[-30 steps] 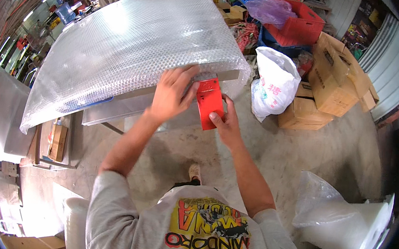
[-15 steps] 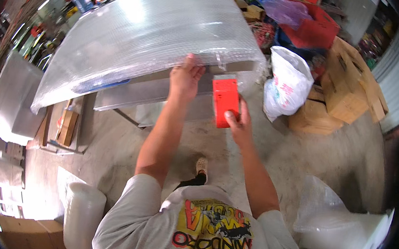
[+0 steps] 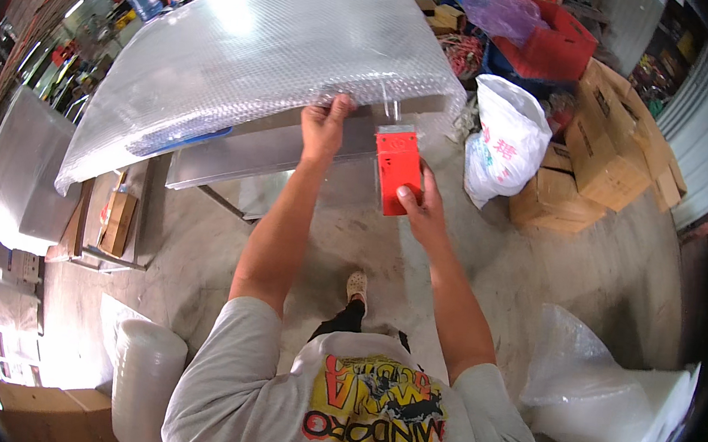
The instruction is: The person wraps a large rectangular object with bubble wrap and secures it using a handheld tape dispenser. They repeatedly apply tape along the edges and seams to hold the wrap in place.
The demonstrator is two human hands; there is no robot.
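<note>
A large flat panel is draped in clear bubble wrap (image 3: 260, 47), its near edge hanging loose over a grey metal sheet (image 3: 248, 158). My left hand (image 3: 325, 127) pinches that near edge between thumb and fingers. In my right hand (image 3: 426, 211) is a red tape dispenser (image 3: 398, 174), held upright just right of the left hand. A short clear strip of tape (image 3: 392, 108) runs from the dispenser's top to the wrap's edge. The dispenser's far side and some right fingers are hidden.
At the right stand a white sack (image 3: 509, 142), cardboard boxes (image 3: 607, 153) and a red crate (image 3: 554, 43). Rolls of wrap stand at lower left (image 3: 146, 389) and lower right (image 3: 610, 412). A wrapped block (image 3: 23, 169) is at far left.
My left hand has gone from fingers spread against the wrap to pinching its edge. The right hand and tape dispenser have shifted slightly up in view, and the view itself has moved a little.
</note>
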